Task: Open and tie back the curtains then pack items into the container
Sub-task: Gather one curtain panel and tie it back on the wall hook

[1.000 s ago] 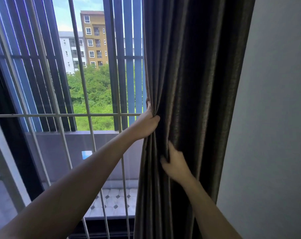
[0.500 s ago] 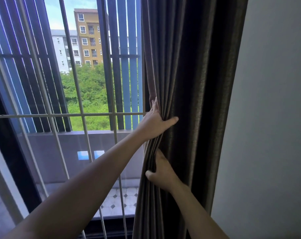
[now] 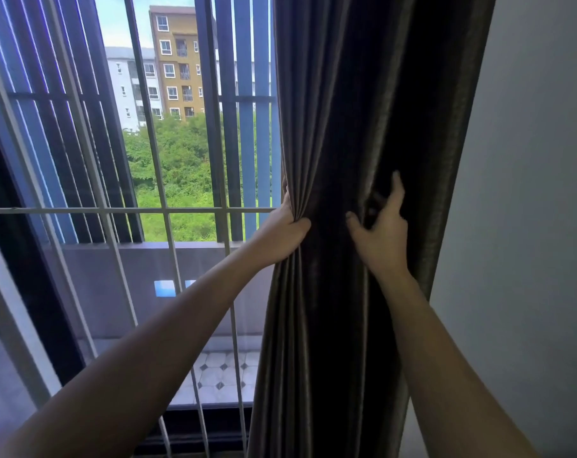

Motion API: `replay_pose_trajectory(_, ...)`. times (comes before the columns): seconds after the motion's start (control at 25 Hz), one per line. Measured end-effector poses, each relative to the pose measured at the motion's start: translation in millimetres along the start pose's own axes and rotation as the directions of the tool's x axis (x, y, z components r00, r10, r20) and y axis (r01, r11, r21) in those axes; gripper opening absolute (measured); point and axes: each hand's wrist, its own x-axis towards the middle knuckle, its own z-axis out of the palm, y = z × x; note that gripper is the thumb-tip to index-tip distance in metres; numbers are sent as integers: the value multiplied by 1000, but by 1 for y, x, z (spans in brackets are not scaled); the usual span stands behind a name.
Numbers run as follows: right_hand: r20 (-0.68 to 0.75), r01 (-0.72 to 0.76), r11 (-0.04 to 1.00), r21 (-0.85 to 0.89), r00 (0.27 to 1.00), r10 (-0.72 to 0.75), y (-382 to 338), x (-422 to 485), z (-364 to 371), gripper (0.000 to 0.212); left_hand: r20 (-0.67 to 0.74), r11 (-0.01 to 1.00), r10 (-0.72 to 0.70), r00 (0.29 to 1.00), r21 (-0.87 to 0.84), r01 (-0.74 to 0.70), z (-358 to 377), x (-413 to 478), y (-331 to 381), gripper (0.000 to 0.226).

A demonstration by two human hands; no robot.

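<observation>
One dark brown curtain (image 3: 340, 127) hangs gathered in vertical folds at the window's right side, between the white window grille (image 3: 163, 209) and the grey wall (image 3: 528, 193). Left hand (image 3: 285, 233) grips the curtain's left edge, fingers wrapped round a bunch of folds. Right hand (image 3: 381, 229) lies on the fabric further right, level with the left hand; its index finger points straight up, its thumb is spread, and the other fingers curl into a fold. Beyond the grille: blue vertical slats (image 3: 247, 143), a tiled balcony floor (image 3: 224, 375), trees (image 3: 181, 166) and an ochre apartment block (image 3: 178, 67).
</observation>
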Motion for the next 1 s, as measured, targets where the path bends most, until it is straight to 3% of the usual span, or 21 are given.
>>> replay_pose_trajectory(0.12, 173, 62, 982, -176, 984, -31, 27, -11, 10, 50, -28, 999, -30, 999, 18, 31, 4, -3, -5, 47)
replay_pose_trajectory(0.28, 318, -10, 987, -158, 946, 61, 73, -56, 31, 67, 30, 997, -76, 997, 32, 75, 7, 0, -4, 55)
replay_pose_trajectory(0.44, 511, -116, 987, -115, 845, 159, 82, -84, 35, 79, 96, 997, -79, 992, 25, 77, 15, 2, 0, 57)
replay_pose_trajectory(0.76, 620, -146, 981, -131, 760, 196, 74, -89, 44, 89, 200, 994, -103, 974, -3, 106, 28, 5, 12, 53)
replay_pose_trajectory(0.92, 689, -151, 976, -156, 692, 217, 68, -91, 46, 93, 103, 989, -102, 989, 120, 89, 38, 10, 10, 87)
replay_pose_trajectory(0.96, 702, -92, 978, -188, 683, 199, 65, -90, 43, 92, 72, 987, -106, 992, 126, 96, 39, 10, 12, 88)
replay_pose_trajectory(1.0, 666, 8, 969, -249, 727, 165, 59, -89, 39, 89, 46, 987, -105, 993, 130, 99, 39, 10, 12, 85)
